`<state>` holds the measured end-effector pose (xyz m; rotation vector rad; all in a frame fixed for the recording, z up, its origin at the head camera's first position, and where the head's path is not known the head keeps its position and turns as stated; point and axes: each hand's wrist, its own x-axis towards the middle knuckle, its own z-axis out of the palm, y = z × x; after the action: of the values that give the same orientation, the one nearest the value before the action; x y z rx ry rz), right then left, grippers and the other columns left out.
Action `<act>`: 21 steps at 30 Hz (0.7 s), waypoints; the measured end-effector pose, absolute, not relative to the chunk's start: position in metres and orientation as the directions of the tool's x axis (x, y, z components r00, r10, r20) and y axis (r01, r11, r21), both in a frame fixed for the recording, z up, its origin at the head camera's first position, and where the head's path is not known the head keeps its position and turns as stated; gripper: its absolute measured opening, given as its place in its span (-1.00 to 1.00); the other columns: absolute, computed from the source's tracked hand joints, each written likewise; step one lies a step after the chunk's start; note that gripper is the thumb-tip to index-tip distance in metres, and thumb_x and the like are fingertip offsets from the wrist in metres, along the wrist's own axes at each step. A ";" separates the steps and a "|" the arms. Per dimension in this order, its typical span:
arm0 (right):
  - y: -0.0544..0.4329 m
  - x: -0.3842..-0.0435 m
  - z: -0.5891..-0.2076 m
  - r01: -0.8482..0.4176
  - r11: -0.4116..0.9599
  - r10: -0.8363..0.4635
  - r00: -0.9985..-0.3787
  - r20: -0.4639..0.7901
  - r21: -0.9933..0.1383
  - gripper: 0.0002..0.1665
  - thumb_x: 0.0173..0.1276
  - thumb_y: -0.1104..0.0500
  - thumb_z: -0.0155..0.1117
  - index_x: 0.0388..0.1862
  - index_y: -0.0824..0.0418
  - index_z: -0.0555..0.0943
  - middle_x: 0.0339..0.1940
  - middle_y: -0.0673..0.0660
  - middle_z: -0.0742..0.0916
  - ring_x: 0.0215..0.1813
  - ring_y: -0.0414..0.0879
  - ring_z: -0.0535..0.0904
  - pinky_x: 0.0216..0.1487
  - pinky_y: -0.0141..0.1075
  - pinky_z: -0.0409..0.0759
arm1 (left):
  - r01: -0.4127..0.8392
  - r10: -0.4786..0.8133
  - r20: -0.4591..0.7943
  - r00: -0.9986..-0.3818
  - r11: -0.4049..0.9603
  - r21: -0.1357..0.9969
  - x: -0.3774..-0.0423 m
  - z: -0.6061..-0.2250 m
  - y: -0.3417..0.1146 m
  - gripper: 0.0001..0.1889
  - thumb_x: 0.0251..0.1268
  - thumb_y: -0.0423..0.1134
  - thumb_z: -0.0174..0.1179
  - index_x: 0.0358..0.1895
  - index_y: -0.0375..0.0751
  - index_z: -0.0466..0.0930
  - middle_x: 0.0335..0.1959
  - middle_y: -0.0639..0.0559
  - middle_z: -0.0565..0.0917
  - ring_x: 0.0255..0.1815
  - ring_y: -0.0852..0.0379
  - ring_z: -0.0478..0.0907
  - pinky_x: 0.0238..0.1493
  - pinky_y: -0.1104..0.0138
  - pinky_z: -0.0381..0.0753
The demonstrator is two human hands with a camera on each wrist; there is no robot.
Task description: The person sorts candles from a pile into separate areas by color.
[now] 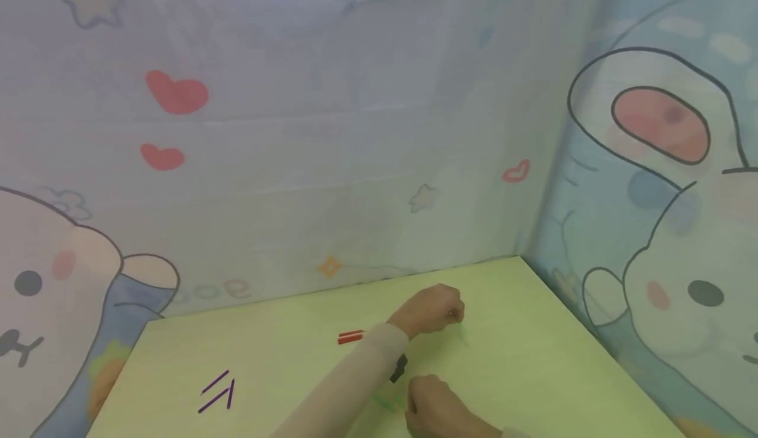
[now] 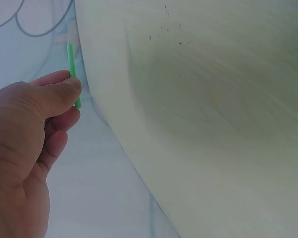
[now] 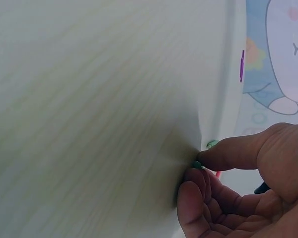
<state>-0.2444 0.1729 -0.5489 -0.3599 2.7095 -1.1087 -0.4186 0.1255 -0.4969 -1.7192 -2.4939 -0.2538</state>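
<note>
My left hand (image 1: 429, 310) reaches toward the far right part of the table. In the left wrist view its thumb and fingers pinch a slim bright green stick (image 2: 72, 62) with a narrowed tip. My right hand (image 1: 444, 408) is low over the near part of the table. Its thumb and forefinger pinch a small green piece (image 3: 198, 164) in the right wrist view, most of it hidden by the fingers. Left of that hand, in the head view, lie blurred green sticks (image 1: 386, 403). Between the arms sits a small black object (image 1: 399, 368), partly covered by the left sleeve.
Several purple sticks (image 1: 216, 392) lie at the table's left. Red sticks (image 1: 351, 337) lie side by side near the middle, beside the left forearm. The pale yellow-green table (image 1: 284, 359) meets a cartoon-printed cloth (image 1: 355, 162) behind and at the right. Dark specks (image 2: 180, 43) dot the tabletop.
</note>
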 end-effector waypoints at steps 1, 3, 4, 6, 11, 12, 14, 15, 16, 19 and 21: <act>0.173 -0.245 -0.549 -0.139 0.692 -0.292 -0.951 -0.099 -0.708 -0.80 0.23 0.40 0.32 -0.50 0.16 0.56 -0.65 -0.05 0.57 -0.59 -0.23 0.42 -0.56 -0.39 0.46 | 0.933 0.916 0.179 -0.358 0.346 0.096 -0.419 -0.497 0.125 -0.91 0.51 -0.31 0.47 -0.13 0.00 0.91 -0.16 0.22 0.76 -0.05 0.34 0.71 0.02 0.60 0.61; 0.172 -0.246 -0.548 -0.123 0.698 -0.285 -0.952 -0.115 -0.706 -0.80 0.22 0.40 0.33 -0.50 0.17 0.56 -0.64 -0.03 0.58 -0.59 -0.21 0.44 -0.55 -0.38 0.49 | 0.935 0.919 0.179 -0.350 0.333 0.119 -0.420 -0.498 0.126 -0.91 0.52 -0.33 0.47 -0.14 -0.02 0.91 -0.17 0.22 0.76 -0.07 0.35 0.70 0.01 0.61 0.61; 0.172 -0.246 -0.548 -0.125 0.698 -0.284 -0.952 -0.112 -0.705 -0.81 0.21 0.40 0.33 -0.50 0.17 0.56 -0.64 -0.04 0.58 -0.58 -0.22 0.44 -0.54 -0.38 0.49 | 0.938 0.922 0.177 -0.343 0.325 0.125 -0.421 -0.499 0.126 -0.91 0.52 -0.33 0.46 -0.14 -0.03 0.91 -0.18 0.23 0.76 -0.08 0.36 0.69 0.00 0.61 0.60; 0.172 -0.245 -0.547 -0.140 0.689 -0.281 -0.956 -0.083 -0.711 -0.79 0.18 0.42 0.33 -0.52 0.17 0.56 -0.64 -0.04 0.57 -0.59 -0.22 0.42 -0.56 -0.39 0.45 | 0.943 0.929 0.175 -0.325 0.305 0.131 -0.421 -0.502 0.126 -0.91 0.53 -0.33 0.45 -0.15 -0.04 0.91 -0.19 0.23 0.76 -0.12 0.38 0.67 -0.03 0.62 0.59; 0.172 -0.241 -0.546 -0.217 0.690 -0.300 -0.954 0.001 -0.690 -0.76 0.16 0.42 0.33 -0.53 0.13 0.54 -0.64 -0.11 0.53 -0.60 -0.28 0.37 -0.59 -0.43 0.40 | 0.953 0.936 0.182 -0.301 0.288 0.091 -0.418 -0.506 0.122 -0.91 0.53 -0.31 0.46 -0.14 -0.02 0.92 -0.18 0.22 0.79 -0.14 0.39 0.66 -0.05 0.64 0.57; 0.172 -0.241 -0.547 -0.222 0.694 -0.299 -0.954 0.006 -0.685 -0.76 0.16 0.41 0.33 -0.53 0.13 0.54 -0.64 -0.11 0.53 -0.60 -0.28 0.37 -0.59 -0.42 0.40 | 0.953 0.935 0.184 -0.302 0.291 0.086 -0.418 -0.506 0.121 -0.90 0.53 -0.32 0.46 -0.13 -0.02 0.93 -0.18 0.22 0.79 -0.14 0.39 0.67 -0.05 0.64 0.57; 0.171 -0.241 -0.547 -0.223 0.698 -0.298 -0.954 0.008 -0.681 -0.76 0.15 0.41 0.31 -0.54 0.12 0.52 -0.64 -0.12 0.52 -0.60 -0.29 0.36 -0.59 -0.42 0.38 | 0.950 0.932 0.186 -0.310 0.300 0.081 -0.417 -0.505 0.119 -0.89 0.52 -0.33 0.46 -0.12 -0.02 0.93 -0.17 0.21 0.80 -0.13 0.37 0.68 -0.05 0.65 0.56; 0.171 -0.241 -0.547 -0.224 0.699 -0.298 -0.955 0.008 -0.679 -0.76 0.15 0.41 0.30 -0.55 0.11 0.52 -0.64 -0.12 0.52 -0.60 -0.29 0.35 -0.60 -0.43 0.37 | 0.949 0.931 0.183 -0.315 0.304 0.083 -0.417 -0.504 0.118 -0.89 0.53 -0.33 0.46 -0.12 -0.02 0.93 -0.17 0.20 0.80 -0.12 0.36 0.68 -0.05 0.65 0.56; 0.171 -0.241 -0.547 -0.225 0.698 -0.300 -0.954 0.008 -0.679 -0.75 0.15 0.42 0.29 -0.55 0.11 0.51 -0.65 -0.12 0.51 -0.60 -0.29 0.34 -0.60 -0.44 0.34 | 0.947 0.931 0.179 -0.320 0.309 0.087 -0.416 -0.503 0.117 -0.89 0.53 -0.34 0.45 -0.11 -0.02 0.93 -0.17 0.19 0.80 -0.12 0.36 0.68 -0.05 0.65 0.56; 0.171 -0.240 -0.547 -0.234 0.698 -0.308 -0.951 0.012 -0.677 -0.73 0.15 0.44 0.27 -0.57 0.11 0.49 -0.65 -0.13 0.49 -0.60 -0.30 0.32 -0.60 -0.46 0.31 | 0.944 0.930 0.167 -0.326 0.313 0.098 -0.415 -0.501 0.116 -0.89 0.55 -0.34 0.44 -0.10 -0.04 0.93 -0.16 0.17 0.80 -0.12 0.34 0.68 -0.05 0.64 0.55; 0.171 -0.240 -0.548 -0.243 0.700 -0.313 -0.950 0.018 -0.671 -0.72 0.15 0.44 0.27 -0.56 0.10 0.49 -0.63 -0.13 0.50 -0.60 -0.30 0.32 -0.60 -0.45 0.33 | 0.943 0.931 0.162 -0.328 0.315 0.104 -0.414 -0.500 0.115 -0.89 0.55 -0.33 0.44 -0.09 -0.05 0.93 -0.16 0.17 0.80 -0.12 0.35 0.68 -0.05 0.64 0.56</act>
<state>-0.2400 0.1713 -0.5478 -0.4604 2.8055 -1.0868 -0.4144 0.1153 -0.5000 -1.7766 -2.4882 -0.2753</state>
